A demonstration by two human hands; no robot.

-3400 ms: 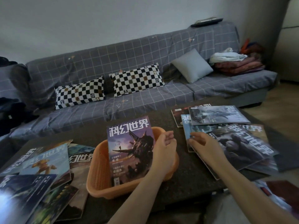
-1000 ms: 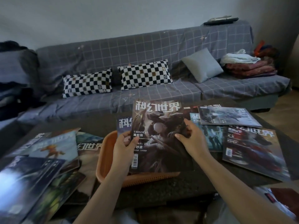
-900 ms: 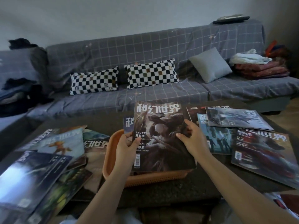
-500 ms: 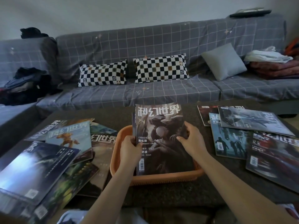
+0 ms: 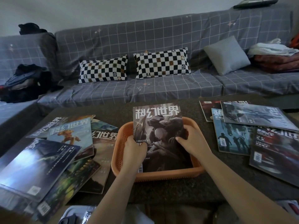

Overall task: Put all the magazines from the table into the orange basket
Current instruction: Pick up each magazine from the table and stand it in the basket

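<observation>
Magazine (image 5: 159,126) stands tilted in orange basket (image 5: 196,172), held between both hands: left hand (image 5: 135,149) fingers curl on its left edge, right hand (image 5: 192,143) fingers on its right edge.

Both forearms bare, no sleeves, w/o rings or watch on left hand (image 5: 135,149), right hand (image 5: 192,143).

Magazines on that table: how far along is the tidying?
Early. Both the left hand and right hand are lowering a dark magazine into the orange basket. Left pile and right pile remain on the table.
</observation>
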